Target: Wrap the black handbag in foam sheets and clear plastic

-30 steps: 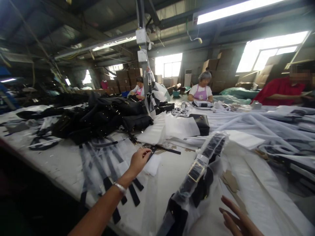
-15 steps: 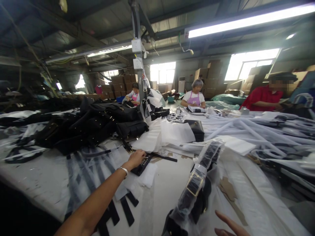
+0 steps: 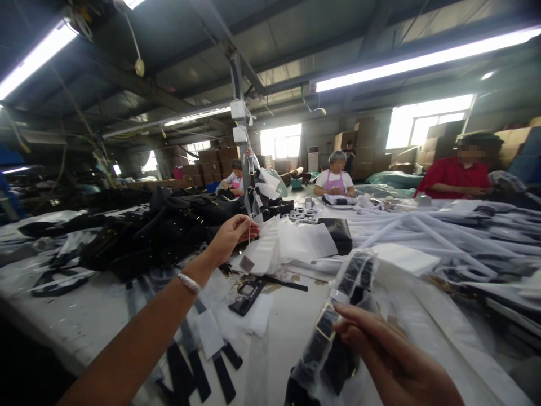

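Observation:
My left hand (image 3: 235, 235) is raised over the white foam sheets (image 3: 270, 248), fingertips pinched together. A thin string hangs from them, with a small grey tag (image 3: 247, 263) below that seems to be on it. Under this lies a flat black case (image 3: 247, 294) with a pale patch on top, beside tangled string. On the right, the thumb and fingers of my right hand (image 3: 380, 344) are closed at the gold buckle (image 3: 325, 321) of a black strap (image 3: 355, 276) wrapped in clear plastic. The strap belongs to a black bag (image 3: 300, 383), partly hidden at the lower edge.
Black bags (image 3: 147, 231) are heaped at left; a small black bag (image 3: 336, 234) sits behind the foam. Black straps (image 3: 200, 375) lie in front. White wrapped tubes (image 3: 406, 225) cover the right side. Co-workers sit across the table, one in a red top (image 3: 454, 177). A post (image 3: 240, 129) rises mid-table.
My left hand has lifted from the black case, bringing up the string and grey tag. My right hand has come in from the lower edge to the strap's buckle. The view has tilted up.

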The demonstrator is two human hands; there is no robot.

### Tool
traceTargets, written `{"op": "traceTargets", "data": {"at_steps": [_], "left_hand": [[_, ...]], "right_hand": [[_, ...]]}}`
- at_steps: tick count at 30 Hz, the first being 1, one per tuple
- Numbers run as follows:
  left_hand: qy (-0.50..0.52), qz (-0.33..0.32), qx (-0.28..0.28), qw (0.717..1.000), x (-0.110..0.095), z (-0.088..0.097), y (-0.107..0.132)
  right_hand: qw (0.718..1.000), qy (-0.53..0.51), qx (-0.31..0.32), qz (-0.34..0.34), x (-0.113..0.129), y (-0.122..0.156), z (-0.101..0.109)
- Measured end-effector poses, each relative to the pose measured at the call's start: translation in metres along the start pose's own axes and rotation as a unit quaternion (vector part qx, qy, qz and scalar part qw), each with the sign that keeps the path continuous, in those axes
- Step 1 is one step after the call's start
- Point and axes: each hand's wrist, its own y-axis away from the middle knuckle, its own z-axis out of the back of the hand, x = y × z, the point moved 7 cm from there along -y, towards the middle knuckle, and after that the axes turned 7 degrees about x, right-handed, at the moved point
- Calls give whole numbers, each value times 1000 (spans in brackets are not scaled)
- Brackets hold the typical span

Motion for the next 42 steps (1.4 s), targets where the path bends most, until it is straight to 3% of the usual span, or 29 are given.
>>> {"op": "traceTargets", "data": {"at_steps": [3, 7, 10, 12, 16, 22, 27, 31, 38, 42], "left_hand": [[50, -24, 49, 997, -41, -41, 11], [99, -55, 117, 987, -83, -104, 34], [127, -98, 165, 973, -107, -142, 54], [130, -119, 166, 970, -115, -156, 64], [141, -105, 160, 971, -108, -170, 76], [145, -17, 144, 979, -66, -183, 85], [146, 19, 130, 980, -41, -187, 94], [131, 26, 132, 982, -30, -185, 101], [-1, 21, 241, 970, -20, -196, 114], [-61, 35, 218, 973, -14, -194, 117]], "right_hand": [[999, -33, 15, 19, 22, -35, -10], [985, -163, 51, 23, 41, -69, -30], [960, -278, 42, -6, 44, -73, -29], [946, -318, 26, -55, 37, -64, -21], [925, -357, 6, -129, 18, -33, -5], [898, -402, 8, -179, -4, -5, -2], [922, -337, -38, -186, -12, 5, 0], [925, -324, -37, -195, -18, 12, -7], [925, -322, -15, -202, -16, 17, -11], [922, -326, 14, -207, -8, 21, -12]]}}
